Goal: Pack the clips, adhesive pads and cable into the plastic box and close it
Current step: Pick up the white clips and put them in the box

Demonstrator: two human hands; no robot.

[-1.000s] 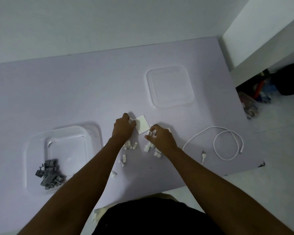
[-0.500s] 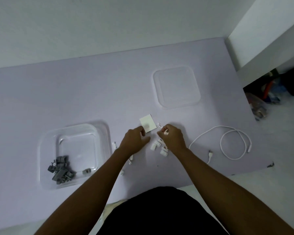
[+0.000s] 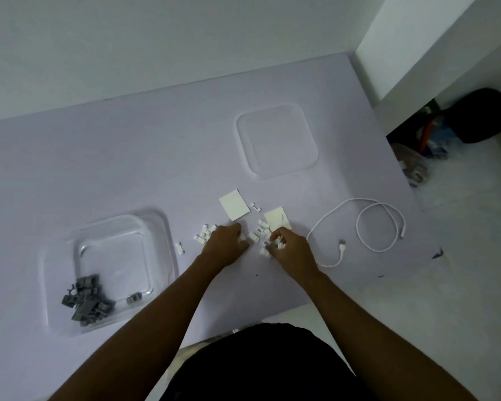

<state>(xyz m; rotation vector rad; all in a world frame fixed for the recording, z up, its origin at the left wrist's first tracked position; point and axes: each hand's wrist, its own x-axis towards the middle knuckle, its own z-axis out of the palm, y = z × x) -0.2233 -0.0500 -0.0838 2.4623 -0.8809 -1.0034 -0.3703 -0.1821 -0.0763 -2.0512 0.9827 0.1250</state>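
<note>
A clear plastic box (image 3: 159, 244) stands on the table at the left, with several grey clips (image 3: 87, 299) in its near left corner. Its clear lid (image 3: 276, 140) lies farther back. Two white adhesive pads (image 3: 234, 204) (image 3: 276, 217) lie flat between them. Small white clips (image 3: 206, 232) are scattered around both hands. My left hand (image 3: 226, 244) rests curled over some of them. My right hand (image 3: 289, 250) pinches white clips at its fingertips. A white cable (image 3: 370, 227) lies looped to the right.
The lilac table (image 3: 128, 154) meets a white wall at the back and ends just right of the cable. Beyond that edge, on the floor, are a dark bag (image 3: 479, 118) and some clutter. A stray white clip (image 3: 180, 248) lies beside the box.
My left hand drew back from the first pad toward the clips. A second pad now shows beyond my right hand, which still gathers clips. The camera shifted.
</note>
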